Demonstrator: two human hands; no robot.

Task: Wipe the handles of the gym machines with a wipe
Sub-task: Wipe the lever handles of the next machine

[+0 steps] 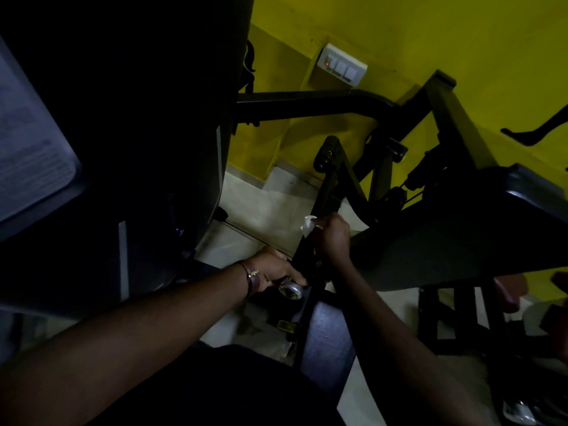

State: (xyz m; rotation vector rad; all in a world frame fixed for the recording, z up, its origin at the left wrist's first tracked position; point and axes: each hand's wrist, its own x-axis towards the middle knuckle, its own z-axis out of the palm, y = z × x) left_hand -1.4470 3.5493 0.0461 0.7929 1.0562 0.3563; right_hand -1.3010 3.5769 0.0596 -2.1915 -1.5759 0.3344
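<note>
The crumpled white wipe (308,225) sits in my right hand (333,238), its loose end poking out to the left of my fist, and my fingers are curled tight around both it and the black bar handle of the gym machine (322,207) near the middle of the scene. My left hand (272,269), just nearer and to the left, is closed around the shiny chrome end of the machine's lower bar (291,289), which I judge steadies the arm while I rub. To do this well I should keep the wipe wrapped fully around the bar, twist as I slide along its length, and cover the far knobbed end (327,152) too. Beyond the handle stand the dark padded seat (479,229) on the right, the pale tiled floor (264,207) below, and the yellow wall (399,32) with its white switch plate (341,64).
</note>
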